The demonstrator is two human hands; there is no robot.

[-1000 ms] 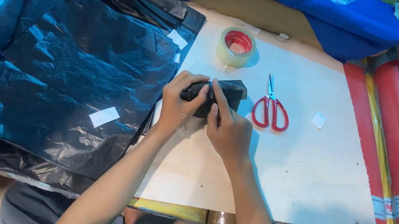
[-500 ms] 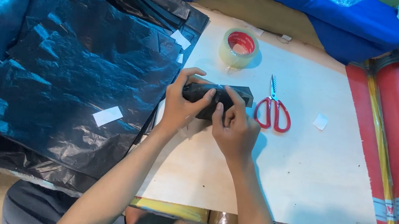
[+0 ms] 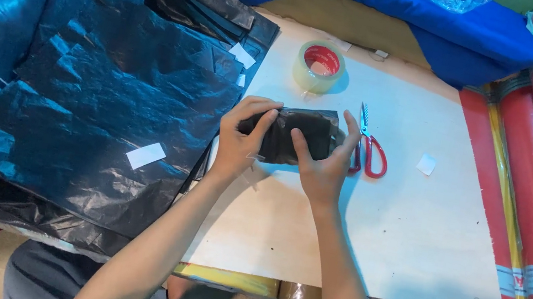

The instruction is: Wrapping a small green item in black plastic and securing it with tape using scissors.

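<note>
Both hands are gripping a small black plastic-wrapped bundle.

The left hand (image 3: 239,139) and right hand (image 3: 323,164) are closing around the glossy, crinkled bundle (image 3: 299,133), just left of the red-handled scissors (image 3: 369,147).

Both bare forearms are reaching up from the near edge toward the middle of the scene, converging as they go, the left arm slanting in from the near left and the right arm rising more steeply. The left hand (image 3: 243,140) is lying palm down with its fingers (image 3: 260,107) curling toward the right and its thumb pointing the same way. The right hand (image 3: 325,166) is sitting just beside it, fingers spreading: the index angling far-left and the outer fingers stretching toward the far right.
</note>
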